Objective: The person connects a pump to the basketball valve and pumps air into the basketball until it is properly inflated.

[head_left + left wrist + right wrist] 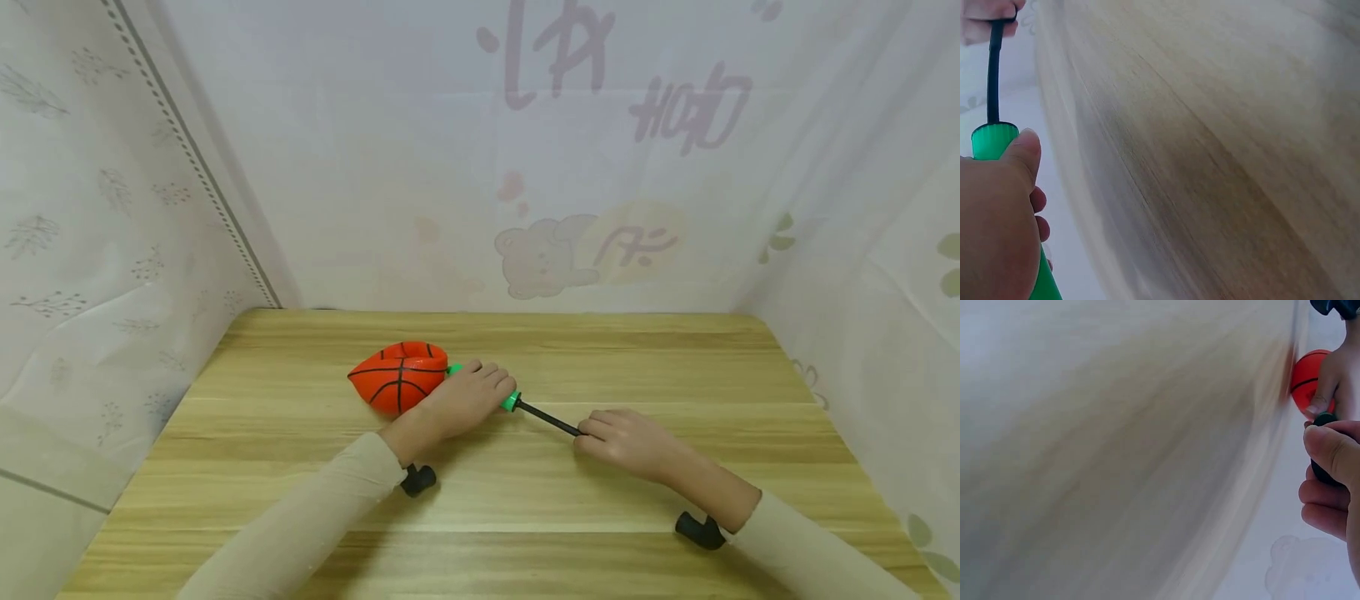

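Observation:
A green hand pump (511, 401) with a black rod (549, 418) lies slantwise between the two hands. My left hand (467, 400) grips its green barrel; in the left wrist view the fingers wrap the barrel (992, 141) and the thumb lies along it. At the rod's far end, my right hand (626, 443) holds the black handle (1324, 472), mostly covered by the fingers. The rod is drawn partly out. Left of the barrel, against its green tip, sits a half-inflated orange ball (397, 379) with black basketball lines and a deep dent on top.
A wooden table (525, 550) lies under both arms. Patterned white sheets (375, 167) hang behind and on both sides of it. Black wrist camera mounts (418, 481) sit beneath each wrist.

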Tool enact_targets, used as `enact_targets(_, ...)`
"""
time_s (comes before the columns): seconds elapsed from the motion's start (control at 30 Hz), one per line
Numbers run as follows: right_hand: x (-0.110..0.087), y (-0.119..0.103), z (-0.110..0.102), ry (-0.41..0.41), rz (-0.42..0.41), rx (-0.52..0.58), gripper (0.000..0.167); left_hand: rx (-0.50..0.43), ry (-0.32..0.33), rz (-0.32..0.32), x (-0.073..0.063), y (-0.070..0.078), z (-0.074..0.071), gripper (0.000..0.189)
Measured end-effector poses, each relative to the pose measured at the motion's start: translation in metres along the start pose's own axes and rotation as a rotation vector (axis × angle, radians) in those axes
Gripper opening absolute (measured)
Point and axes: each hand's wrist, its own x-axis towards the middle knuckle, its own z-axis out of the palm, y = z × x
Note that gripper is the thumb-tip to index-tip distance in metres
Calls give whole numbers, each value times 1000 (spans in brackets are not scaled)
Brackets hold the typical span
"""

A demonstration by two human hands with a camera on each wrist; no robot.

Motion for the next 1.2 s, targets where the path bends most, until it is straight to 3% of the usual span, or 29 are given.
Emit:
enact_targets(0.23,-9,-2,-8,17,-13,-31,46,-10,6,8,3,3,0,23)
enact_targets(0.37,-6,1,-3,3,-18,-37,46,39,11,24,4,6,-2,23)
enact_targets(0.57,10,3,9,-49,-6,-72,48,67,-7,13,4,8,-4,27)
enact_targets(0.93,44,7,39,24,7,-84,49,104,-11,22,3,10,0,21)
enact_targets(1.2,29,6,33,41,-6,-48,43,47,-21,9,2,6,-1,15)
